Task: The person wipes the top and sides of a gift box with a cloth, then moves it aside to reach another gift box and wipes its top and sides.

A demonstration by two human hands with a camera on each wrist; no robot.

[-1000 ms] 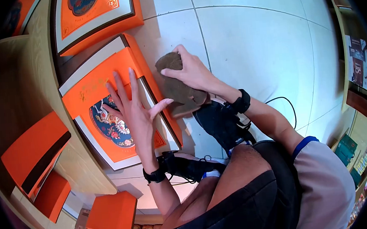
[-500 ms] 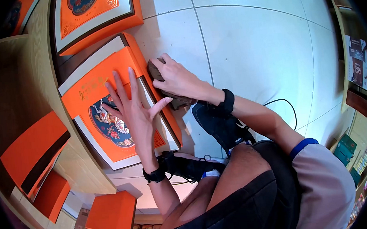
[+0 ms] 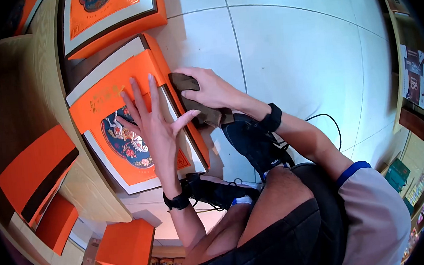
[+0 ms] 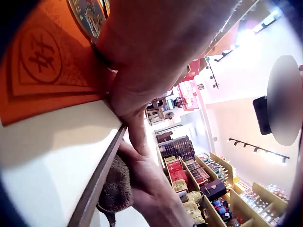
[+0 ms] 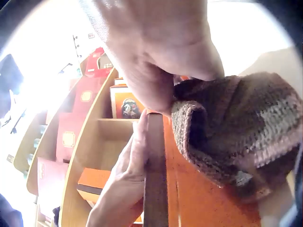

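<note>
An orange gift box (image 3: 140, 71) with a white border and a dark floral medallion lies on the floor. My left hand (image 3: 157, 127) rests on its lid, fingers spread and straight, thumb out toward the right edge. In my right hand (image 3: 213, 88) is a folded brown cloth (image 3: 213, 115), held against the box's right side. The right wrist view shows the cloth (image 5: 236, 123) bunched under the fingers, over the box's orange side wall (image 5: 199, 198). Part of the medallion is hidden under the left hand.
Another similar orange box (image 3: 120, 40) lies just beyond. A wooden shelf (image 3: 84, 192) runs along the left, with an orange box (image 3: 38, 171) in it. A further orange box (image 3: 126, 244) stands at lower left. My black shoe (image 3: 247, 137) is close to the cloth on the tiled floor (image 3: 295, 51).
My right hand has brought the cloth leftward from over the floor to the box's side, then shifted its grip slightly there. The left hand has stayed in place on the lid.
</note>
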